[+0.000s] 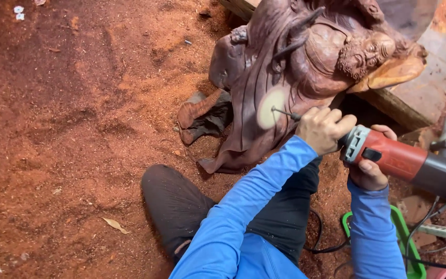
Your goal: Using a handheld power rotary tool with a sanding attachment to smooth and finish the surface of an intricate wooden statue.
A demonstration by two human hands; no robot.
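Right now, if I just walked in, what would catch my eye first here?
Probably the large reddish-brown wood carving with a bearded figure, lying at top centre on a floor of red sawdust. Just below it, the left hand and right hand grip a red and grey power grinder, its pale spinning disc against the wood.

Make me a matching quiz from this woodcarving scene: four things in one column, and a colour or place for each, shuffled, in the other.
Things:
1. grinder
2. sanding disc
3. sleeve
4. sawdust

Colour or place:
A. blue, on the arm reaching to the tool's front
B. reddish, spread over the ground
C. red and dark grey, held in both hands
D. pale and round, against the carving

Pairs: 1-C, 2-D, 3-A, 4-B. The left hand grips the grinder's front; the right hand holds its body.
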